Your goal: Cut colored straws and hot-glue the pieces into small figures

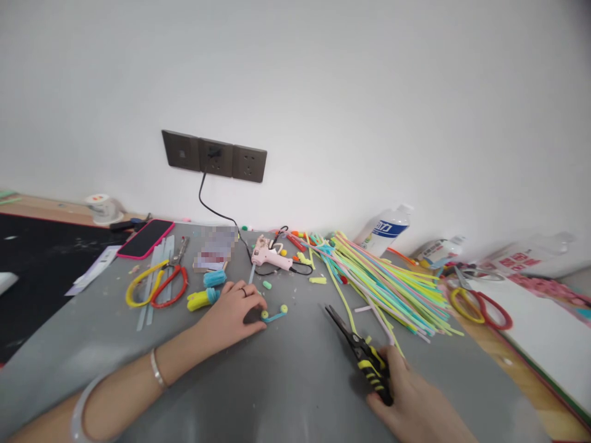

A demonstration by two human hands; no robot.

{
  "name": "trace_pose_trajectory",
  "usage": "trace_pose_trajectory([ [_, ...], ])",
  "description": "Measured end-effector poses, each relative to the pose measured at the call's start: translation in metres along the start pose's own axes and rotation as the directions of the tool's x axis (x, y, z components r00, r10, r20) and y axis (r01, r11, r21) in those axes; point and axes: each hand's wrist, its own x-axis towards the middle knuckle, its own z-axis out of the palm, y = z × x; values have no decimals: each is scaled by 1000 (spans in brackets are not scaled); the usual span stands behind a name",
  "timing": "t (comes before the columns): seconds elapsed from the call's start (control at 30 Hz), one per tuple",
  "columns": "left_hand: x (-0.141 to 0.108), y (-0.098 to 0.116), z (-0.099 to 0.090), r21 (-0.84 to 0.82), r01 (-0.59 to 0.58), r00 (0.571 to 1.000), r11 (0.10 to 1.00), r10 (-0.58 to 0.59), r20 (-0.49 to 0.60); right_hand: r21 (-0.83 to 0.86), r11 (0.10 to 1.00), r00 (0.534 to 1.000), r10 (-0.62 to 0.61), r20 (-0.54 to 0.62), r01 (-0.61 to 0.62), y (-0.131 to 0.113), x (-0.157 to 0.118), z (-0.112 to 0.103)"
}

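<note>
My left hand (237,311) rests low on the grey tabletop (258,375). Its thumb and index finger close around one end of a small blue pipe-cleaner piece (276,318) with a yellow-green coil at each end. Right behind that hand lie a blue pipe-cleaner bundle (215,279) and a yellow one (198,300). My right hand (410,394) grips long-nosed pliers (362,354) with black and yellow handles, their tips pointing forward and left. Under and beside the pliers run a yellow-green pipe cleaner (347,307) and a pale lilac one (382,320).
A heap of pastel pipe cleaners (388,277) spreads at right. Behind stands a pink glue gun (274,258), its cord near the wall socket (215,157). Scissors (159,286) and a phone (146,239) lie left; bottles (383,231) and more scissors (480,307) lie right.
</note>
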Motion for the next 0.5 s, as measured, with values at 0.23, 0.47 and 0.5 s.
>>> trace_pose_trajectory([
  [0.23, -1, 0, -1, -6, -34, 999, 999, 34, 9, 191, 961, 965, -159, -206, 199, -23, 2, -5],
  [0.47, -3, 3, -3, -24, -50, 999, 998, 51, 14, 43, 965, 941, -241, -237, 258, -54, 20, 24],
  [0.5, -4, 3, -3, -25, -52, 998, 998, 53, 18, 26, 968, 942, -236, -237, 249, -55, 23, 26],
])
